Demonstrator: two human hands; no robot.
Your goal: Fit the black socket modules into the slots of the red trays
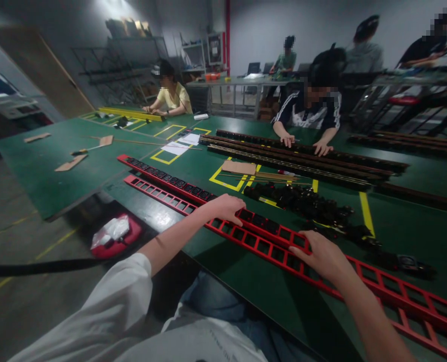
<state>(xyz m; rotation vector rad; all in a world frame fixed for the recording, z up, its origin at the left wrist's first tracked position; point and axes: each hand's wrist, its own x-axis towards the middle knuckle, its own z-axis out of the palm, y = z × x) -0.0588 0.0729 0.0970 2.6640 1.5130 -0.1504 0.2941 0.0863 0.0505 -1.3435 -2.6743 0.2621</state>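
Observation:
A long red slotted rail [291,237] lies across the near side of the green table. Square black modules [170,179] fill the slots of its far-left stretch, while the slots toward the right are bare. A second red slotted rail [253,242] runs alongside it, nearer to me. My left hand [225,207] is closed over the first rail at the end of the row of modules; its fingertips are partly hidden. Further right, my right hand [323,251] grips the same rail, thumb on the near side. Loose black modules [306,203] lie heaped beyond the rails.
Long dark rails [294,156] lie across the table, where a co-worker's hands [321,147] rest. Cardboard [239,167], thin sticks [268,177] and paper sheets [175,147] are nearby. A red stool [132,234] with a plastic bag stands left. Another person [174,98] sits beyond.

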